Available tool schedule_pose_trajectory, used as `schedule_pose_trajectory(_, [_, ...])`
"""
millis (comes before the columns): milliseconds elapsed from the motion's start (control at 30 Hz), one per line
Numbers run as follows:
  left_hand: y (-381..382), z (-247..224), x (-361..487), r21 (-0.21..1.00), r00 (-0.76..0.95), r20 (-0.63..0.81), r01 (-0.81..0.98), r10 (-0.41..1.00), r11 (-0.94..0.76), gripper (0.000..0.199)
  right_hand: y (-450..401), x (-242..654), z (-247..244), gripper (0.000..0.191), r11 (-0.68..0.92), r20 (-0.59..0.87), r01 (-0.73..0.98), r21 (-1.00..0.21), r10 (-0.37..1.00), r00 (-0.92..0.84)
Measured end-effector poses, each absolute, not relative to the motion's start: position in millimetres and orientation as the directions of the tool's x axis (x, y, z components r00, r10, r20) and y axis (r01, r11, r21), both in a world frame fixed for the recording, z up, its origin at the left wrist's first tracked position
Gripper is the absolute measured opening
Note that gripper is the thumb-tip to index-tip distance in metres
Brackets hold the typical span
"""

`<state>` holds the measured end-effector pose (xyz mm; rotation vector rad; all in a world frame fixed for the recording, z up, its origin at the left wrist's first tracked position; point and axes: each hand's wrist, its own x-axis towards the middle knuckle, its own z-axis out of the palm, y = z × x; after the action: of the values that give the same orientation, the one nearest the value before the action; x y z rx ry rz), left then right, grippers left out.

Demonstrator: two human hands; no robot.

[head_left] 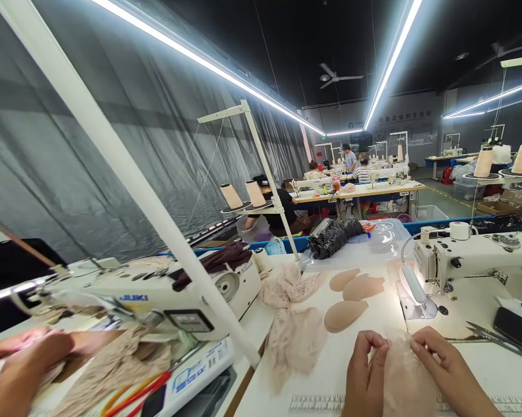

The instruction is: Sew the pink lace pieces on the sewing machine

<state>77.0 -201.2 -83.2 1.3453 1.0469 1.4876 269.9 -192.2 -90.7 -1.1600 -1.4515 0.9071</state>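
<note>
Here's the left hand (367,360) and the right hand (438,358), both pinching the sheer fabric (403,370) between them, just in front of the sewing machine (473,260)! Over to the left, tan pieces (345,316) lie beside lace (299,333).

The person's left hand (366,365) and right hand (438,358), both bare, with slender fingers (426,337); the wrists (361,402) and visible right forearm (473,394) are likewise uncovered.
</note>
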Motion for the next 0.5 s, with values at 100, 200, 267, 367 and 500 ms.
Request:
schedule_pose_trajectory(100, [-200.5,-93.6,69.2,0.925,0.038,0.353,0.138,0.935,-0.355,0.054,-192.3,271.4,-89.2,0.051,0.298,0.307,0.220,-0.929,0.952,0.008])
schedule_pose_trajectory(200, [-194.7,-95.1,62.2,0.902,0.209,0.323,0.225,0.923,-0.367,0.059,-196.7,271.0,-88.1,0.047,0.374,0.382,0.225,-0.900,0.924,-0.007])
schedule_pose_trajectory(267, [-189.8,-87.5,59.2,0.908,0.357,0.222,0.263,0.907,-0.326,0.066,-199.9,270.1,-87.0,0.046,0.392,0.390,0.214,-0.895,0.919,-0.053])
schedule_pose_trajectory(367, [-183.5,-69.2,55.0,0.912,0.509,0.160,0.251,0.846,-0.323,0.070,-199.7,272.3,-85.4,0.052,0.335,0.299,0.220,-0.916,0.937,-0.181])
schedule_pose_trajectory(500, [-178.3,-53.2,45.0,0.977,0.598,0.087,0.106,0.797,-0.186,0.069,-191.3,282.7,-88.5,0.060,0.219,0.125,0.257,-0.941,0.933,-0.339])
